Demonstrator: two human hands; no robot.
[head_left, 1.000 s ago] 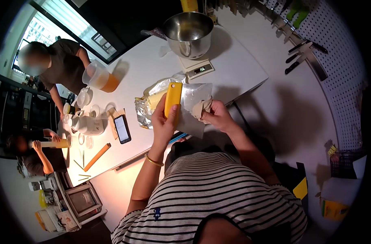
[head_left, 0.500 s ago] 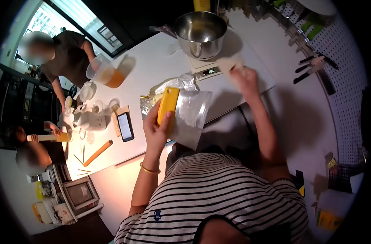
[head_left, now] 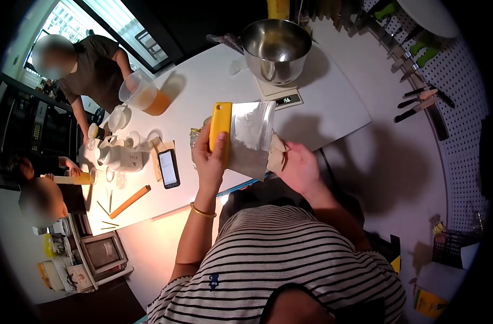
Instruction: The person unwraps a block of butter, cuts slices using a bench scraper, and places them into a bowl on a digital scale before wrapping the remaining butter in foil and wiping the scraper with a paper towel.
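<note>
My left hand (head_left: 209, 159) is wrapped round the yellow handle of a dough scraper (head_left: 249, 154), held up above the table's near edge. Its broad, shiny blade points to the right, with whitish smears on it. In my right hand (head_left: 300, 170) is a crumpled beige piece of paper (head_left: 276, 154), pressed against the blade's right edge. Behind my left hand a bit of foil wrapping (head_left: 194, 135) peeks out; the rest is hidden. Beyond the scraper, a steel bowl (head_left: 287, 70) stands on a digital scale (head_left: 288, 101) that reads 156.
Left on the white table (head_left: 333, 108) are a phone (head_left: 169, 168), a white jug (head_left: 123, 159), a clear plastic container (head_left: 143, 94) of orange liquid and a brown stick (head_left: 130, 201). Two people work at the left side. Knives (head_left: 416, 105) hang on the right wall.
My right hand has come down and left from beside the scale, bringing the paper to the blade. The scraper has tilted and now covers most of the foil.
</note>
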